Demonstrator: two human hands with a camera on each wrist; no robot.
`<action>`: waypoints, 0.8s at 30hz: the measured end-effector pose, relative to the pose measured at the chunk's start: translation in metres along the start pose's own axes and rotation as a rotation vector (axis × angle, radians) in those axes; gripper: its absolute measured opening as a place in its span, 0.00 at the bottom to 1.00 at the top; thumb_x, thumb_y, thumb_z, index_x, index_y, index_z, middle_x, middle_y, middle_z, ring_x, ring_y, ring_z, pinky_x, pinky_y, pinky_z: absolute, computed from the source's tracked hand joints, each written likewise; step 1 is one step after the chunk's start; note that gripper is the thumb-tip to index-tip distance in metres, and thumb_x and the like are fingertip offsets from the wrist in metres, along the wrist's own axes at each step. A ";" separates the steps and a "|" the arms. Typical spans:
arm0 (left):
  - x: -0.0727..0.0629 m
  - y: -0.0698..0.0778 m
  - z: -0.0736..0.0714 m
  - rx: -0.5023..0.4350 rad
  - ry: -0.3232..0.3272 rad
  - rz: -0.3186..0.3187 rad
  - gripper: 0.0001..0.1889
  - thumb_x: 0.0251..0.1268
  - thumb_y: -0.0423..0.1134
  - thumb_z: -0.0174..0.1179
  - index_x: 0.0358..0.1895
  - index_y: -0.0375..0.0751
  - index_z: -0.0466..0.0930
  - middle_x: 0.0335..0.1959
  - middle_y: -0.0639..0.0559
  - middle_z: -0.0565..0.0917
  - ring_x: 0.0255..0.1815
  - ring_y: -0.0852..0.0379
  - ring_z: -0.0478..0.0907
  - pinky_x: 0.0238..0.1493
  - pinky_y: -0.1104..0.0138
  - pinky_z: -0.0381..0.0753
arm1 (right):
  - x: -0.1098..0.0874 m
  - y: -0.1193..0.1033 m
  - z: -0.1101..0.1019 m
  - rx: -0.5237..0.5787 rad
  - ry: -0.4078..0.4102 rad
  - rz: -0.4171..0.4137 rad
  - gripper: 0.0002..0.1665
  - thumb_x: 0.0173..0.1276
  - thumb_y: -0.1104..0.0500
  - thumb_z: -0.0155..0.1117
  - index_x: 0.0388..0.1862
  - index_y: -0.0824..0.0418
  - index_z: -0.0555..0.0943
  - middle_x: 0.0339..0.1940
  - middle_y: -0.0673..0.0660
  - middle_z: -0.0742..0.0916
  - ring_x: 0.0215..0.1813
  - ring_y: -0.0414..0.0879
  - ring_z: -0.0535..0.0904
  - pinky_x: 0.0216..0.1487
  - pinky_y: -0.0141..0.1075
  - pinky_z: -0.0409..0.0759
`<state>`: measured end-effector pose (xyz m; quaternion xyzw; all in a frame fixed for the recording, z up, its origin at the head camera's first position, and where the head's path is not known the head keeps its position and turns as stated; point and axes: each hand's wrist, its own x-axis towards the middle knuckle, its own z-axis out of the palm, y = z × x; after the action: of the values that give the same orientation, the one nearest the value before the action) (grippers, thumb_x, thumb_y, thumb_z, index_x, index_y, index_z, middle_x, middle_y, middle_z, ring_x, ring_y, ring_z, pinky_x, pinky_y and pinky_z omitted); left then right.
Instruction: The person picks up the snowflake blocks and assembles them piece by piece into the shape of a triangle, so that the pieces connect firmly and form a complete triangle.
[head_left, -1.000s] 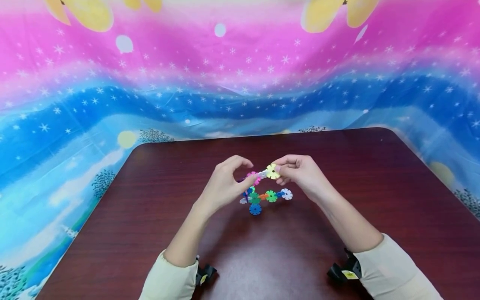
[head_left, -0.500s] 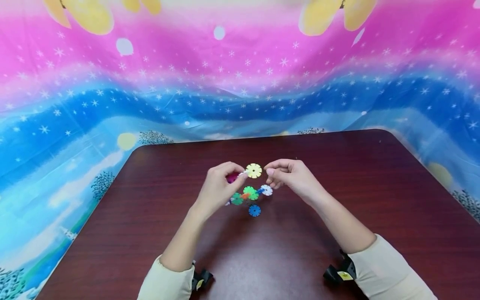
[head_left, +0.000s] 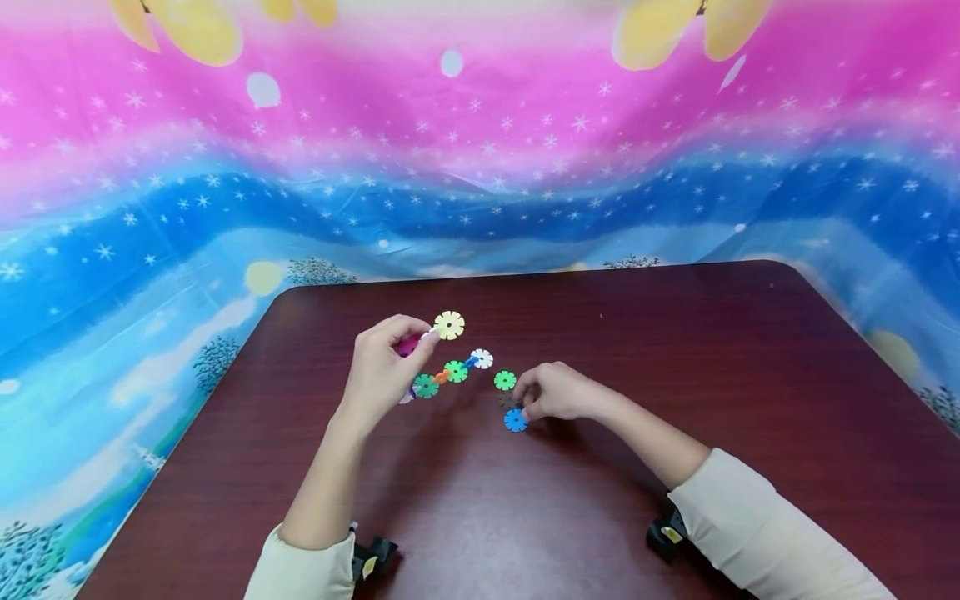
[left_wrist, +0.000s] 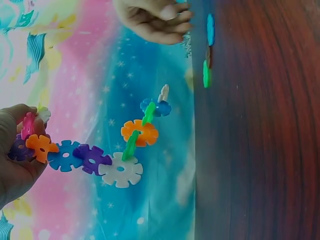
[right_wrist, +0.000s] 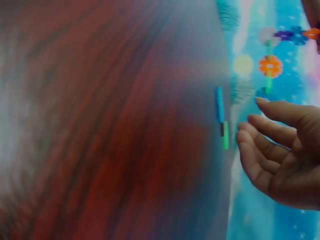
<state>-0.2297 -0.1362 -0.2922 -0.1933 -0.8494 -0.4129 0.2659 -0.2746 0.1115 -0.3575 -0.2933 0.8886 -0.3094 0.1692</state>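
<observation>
My left hand (head_left: 378,367) pinches a linked chain of notched plastic snowflake discs (left_wrist: 120,170), raised above the table. In the head view a yellow disc (head_left: 449,325) sticks up past its fingertips. Orange, blue, purple, white and green discs hang along the chain in the left wrist view. Low over the table, my right hand (head_left: 558,390) has loosely bent fingers with nothing seen between them. Beside its fingertips lie a blue disc (head_left: 515,420), a dark disc (head_left: 506,401) and a green disc (head_left: 505,380). The left fingers partly hide a magenta disc (head_left: 407,345).
A dark red-brown wooden table (head_left: 675,333) spreads under both hands. Behind it hangs a pink and blue patterned cloth (head_left: 480,167). Black wrist cameras sit at both cream sleeves (head_left: 307,558).
The right hand let go of the yellow disc and came down toward the loose discs on the table. The left hand carried the chain leftward, uncovering the green loose disc.
</observation>
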 end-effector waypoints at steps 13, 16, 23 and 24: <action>0.000 -0.006 -0.005 -0.032 0.032 -0.009 0.03 0.55 0.32 0.66 0.31 0.36 0.82 0.21 0.52 0.74 0.20 0.57 0.65 0.20 0.72 0.64 | 0.009 0.008 0.012 -0.187 -0.085 -0.113 0.17 0.52 0.65 0.71 0.43 0.56 0.83 0.31 0.49 0.76 0.35 0.43 0.70 0.32 0.31 0.72; 0.000 -0.006 -0.005 -0.031 0.021 -0.021 0.03 0.55 0.33 0.66 0.31 0.37 0.82 0.20 0.53 0.73 0.19 0.58 0.65 0.20 0.71 0.65 | 0.010 0.007 0.013 -0.190 -0.077 -0.093 0.16 0.52 0.65 0.72 0.40 0.56 0.81 0.32 0.49 0.76 0.36 0.43 0.70 0.34 0.33 0.72; 0.000 -0.005 0.000 -0.025 0.004 -0.023 0.03 0.55 0.33 0.66 0.32 0.38 0.82 0.21 0.53 0.75 0.19 0.58 0.65 0.19 0.70 0.66 | 0.007 0.006 0.014 -0.133 -0.017 -0.079 0.15 0.50 0.69 0.70 0.30 0.57 0.73 0.27 0.48 0.76 0.32 0.41 0.71 0.33 0.33 0.71; 0.000 -0.005 0.002 -0.026 -0.002 -0.024 0.04 0.55 0.34 0.66 0.32 0.38 0.82 0.22 0.54 0.75 0.19 0.58 0.66 0.19 0.70 0.66 | 0.005 0.006 0.013 -0.106 -0.004 -0.084 0.14 0.51 0.70 0.69 0.29 0.57 0.73 0.26 0.48 0.77 0.31 0.41 0.71 0.32 0.33 0.72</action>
<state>-0.2325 -0.1377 -0.2960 -0.1870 -0.8464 -0.4270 0.2574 -0.2746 0.1063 -0.3720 -0.3398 0.8901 -0.2683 0.1422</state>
